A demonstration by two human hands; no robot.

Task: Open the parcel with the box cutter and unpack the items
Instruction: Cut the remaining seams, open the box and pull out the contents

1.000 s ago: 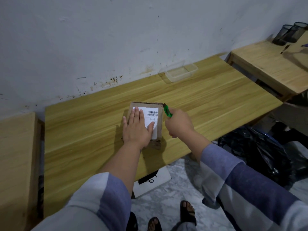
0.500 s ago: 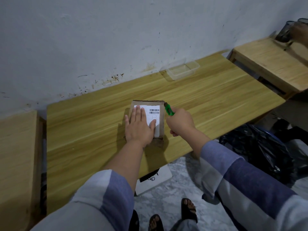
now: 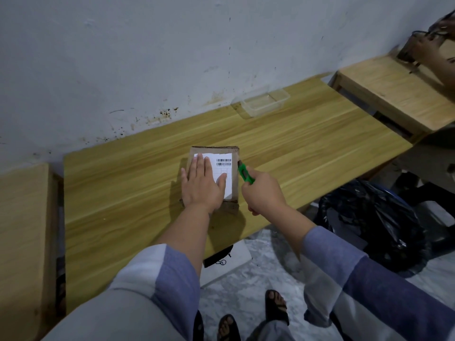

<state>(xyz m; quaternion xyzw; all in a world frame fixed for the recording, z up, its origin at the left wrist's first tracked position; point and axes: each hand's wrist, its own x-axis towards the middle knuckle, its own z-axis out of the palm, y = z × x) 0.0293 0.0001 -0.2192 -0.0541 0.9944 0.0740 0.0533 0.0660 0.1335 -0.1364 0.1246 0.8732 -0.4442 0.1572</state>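
A small brown cardboard parcel (image 3: 235, 174) with a white barcode label lies on the wooden table (image 3: 123, 193). My left hand (image 3: 202, 184) presses flat on its top, fingers together, covering the label's left half. My right hand (image 3: 263, 193) is closed around a green box cutter (image 3: 245, 174), whose tip touches the parcel's right edge near the far corner. The blade itself is too small to make out.
A clear plastic container (image 3: 262, 102) sits at the table's back by the wall. Another wooden table (image 3: 394, 94) stands to the right, where another person's hand (image 3: 433, 49) reaches. A black plastic bag (image 3: 374, 225) lies on the floor right. A white box (image 3: 226, 264) sits under the table.
The box cutter has slid a little toward me along the parcel's right edge. My left hand stays flat on the parcel. A person's hand has appeared at the far right table.
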